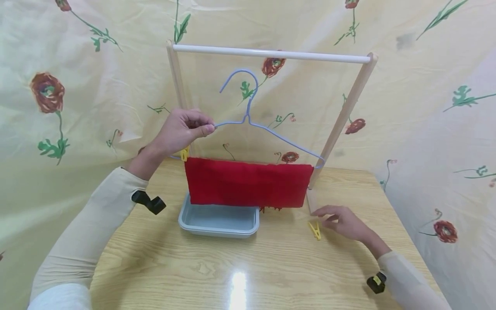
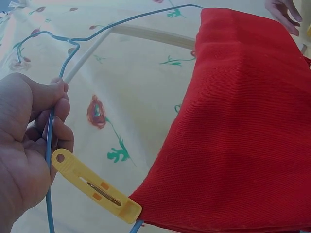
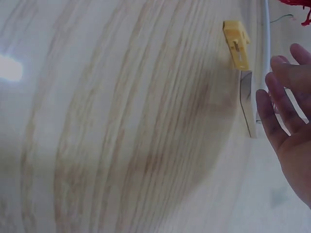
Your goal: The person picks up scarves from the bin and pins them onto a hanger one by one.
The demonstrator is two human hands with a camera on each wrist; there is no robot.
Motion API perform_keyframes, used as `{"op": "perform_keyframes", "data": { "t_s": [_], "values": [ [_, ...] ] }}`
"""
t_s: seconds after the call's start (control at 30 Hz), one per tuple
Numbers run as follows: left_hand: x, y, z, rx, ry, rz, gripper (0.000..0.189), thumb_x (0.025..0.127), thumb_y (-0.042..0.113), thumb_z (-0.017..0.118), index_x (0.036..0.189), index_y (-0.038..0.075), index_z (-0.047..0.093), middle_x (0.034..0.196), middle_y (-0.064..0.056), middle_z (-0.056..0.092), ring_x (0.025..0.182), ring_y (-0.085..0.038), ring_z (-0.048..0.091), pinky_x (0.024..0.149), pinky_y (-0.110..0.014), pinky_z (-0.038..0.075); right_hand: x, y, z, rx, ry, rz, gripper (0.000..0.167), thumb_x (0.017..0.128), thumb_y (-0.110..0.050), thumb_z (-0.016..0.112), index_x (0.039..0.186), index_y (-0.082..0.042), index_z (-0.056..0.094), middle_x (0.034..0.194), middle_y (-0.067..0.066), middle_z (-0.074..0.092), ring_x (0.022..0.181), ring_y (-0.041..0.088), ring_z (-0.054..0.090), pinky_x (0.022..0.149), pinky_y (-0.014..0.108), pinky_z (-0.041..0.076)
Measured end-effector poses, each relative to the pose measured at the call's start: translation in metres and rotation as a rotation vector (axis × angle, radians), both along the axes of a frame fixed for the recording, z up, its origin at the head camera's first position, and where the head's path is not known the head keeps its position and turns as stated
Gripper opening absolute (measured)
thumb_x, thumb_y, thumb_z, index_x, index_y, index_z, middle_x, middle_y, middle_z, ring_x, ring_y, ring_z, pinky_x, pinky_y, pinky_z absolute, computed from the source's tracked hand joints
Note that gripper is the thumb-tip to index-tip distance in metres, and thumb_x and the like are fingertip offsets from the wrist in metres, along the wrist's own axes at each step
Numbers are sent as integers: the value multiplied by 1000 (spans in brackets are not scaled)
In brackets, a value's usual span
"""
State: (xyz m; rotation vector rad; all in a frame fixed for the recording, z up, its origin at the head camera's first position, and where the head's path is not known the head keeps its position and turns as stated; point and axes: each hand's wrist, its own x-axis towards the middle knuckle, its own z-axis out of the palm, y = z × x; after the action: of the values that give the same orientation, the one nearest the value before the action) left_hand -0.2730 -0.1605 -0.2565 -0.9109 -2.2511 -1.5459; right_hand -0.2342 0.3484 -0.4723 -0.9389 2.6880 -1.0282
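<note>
My left hand [image 1: 185, 129] grips the left shoulder of a blue wire hanger [image 1: 284, 140], thumb and fingers around the wire. A red cloth [image 1: 249, 183] hangs folded over the hanger's bottom bar. One yellow clothespin [image 2: 97, 187] clips the cloth's corner at the left end, just below my left hand. Another yellow clothespin [image 1: 315, 230] is on the table at the right. Beside it is my right hand [image 1: 346, 221], fingers loosely bent, nothing in it; the right wrist view shows the fingers spread apart from the clothespin [image 3: 236, 44].
Behind the hanger stands a rack with a white rail [image 1: 271, 53] and wooden posts [image 1: 350, 103]. A pale blue tray [image 1: 218, 232] is on the wooden table [image 1: 186, 271], partly under the cloth. Some red fringe [image 1: 271, 209] shows below the cloth. A flowered curtain [image 1: 97, 86] surrounds the table.
</note>
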Motion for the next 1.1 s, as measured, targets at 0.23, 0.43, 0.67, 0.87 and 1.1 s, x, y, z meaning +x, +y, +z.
{"op": "perform_keyframes", "data": {
  "t_s": [0.23, 0.43, 0.67, 0.87, 1.1],
  "values": [
    [0, -1, -1, -7, 5, 1, 9, 90, -3, 74, 98, -7, 77, 79, 2, 65, 68, -16, 51, 60, -23, 43, -5, -3, -4, 76, -53, 32, 45, 83, 18, 66, 121, -7, 73, 119, 9, 74, 111, 28, 67, 82, 35, 60],
    [0, -1, -3, -19, -14, 5, 10, 91, -2, 74, 100, -6, 77, 81, 1, 65, 69, -17, 51, 60, -23, 44, -9, -6, -9, 111, -17, 103, 50, 81, 23, 63, 118, -8, 76, 116, 5, 75, 108, 27, 68, 87, 42, 59],
    [2, -2, -3, -35, -29, 22, 11, 91, 0, 75, 101, -5, 77, 82, 1, 65, 71, -18, 52, 62, -23, 44, -13, -9, -14, 114, 89, 212, 52, 77, 26, 62, 115, -7, 77, 109, 3, 75, 97, 18, 68, 88, 31, 56],
    [2, -3, -4, -32, -28, 27, 11, 91, 0, 74, 100, -6, 77, 80, 2, 64, 70, -17, 51, 61, -23, 42, -14, -8, -13, 117, 91, 231, 49, 74, 23, 69, 113, -6, 78, 103, 3, 73, 90, 15, 64, 82, 32, 55],
    [1, -4, -6, -29, -32, 23, 11, 91, -1, 74, 101, -6, 77, 80, 2, 64, 71, -17, 51, 61, -23, 43, -14, -6, -13, 100, 131, 250, 36, 73, 11, 83, 104, -4, 78, 96, 4, 73, 87, 18, 68, 76, 35, 59]
  ]
}}
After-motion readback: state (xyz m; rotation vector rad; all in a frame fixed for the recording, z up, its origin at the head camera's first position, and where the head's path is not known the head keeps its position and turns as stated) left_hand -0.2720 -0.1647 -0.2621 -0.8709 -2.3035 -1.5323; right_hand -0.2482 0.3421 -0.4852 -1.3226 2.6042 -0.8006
